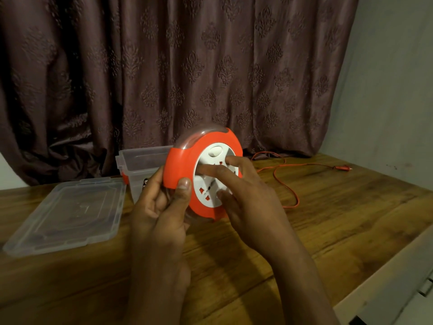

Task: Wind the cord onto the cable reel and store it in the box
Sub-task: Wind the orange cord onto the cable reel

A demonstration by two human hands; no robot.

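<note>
Cable reel (181, 160) held upright above desk (328, 207). Left hand (161, 207) grip clasps its rim; right hand (243, 193) fingers spread on white hub. Cord (288, 186) trails right. Open box (138, 160) behind.

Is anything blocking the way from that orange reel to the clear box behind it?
Nothing visible does. The box stands open just behind the reel, and its lid lies off to the side on the table. Still, much of the orange cord lies unwound across the table.

a dark patterned curtain (164, 66) hangs behind the wooden table (328, 219).
</note>
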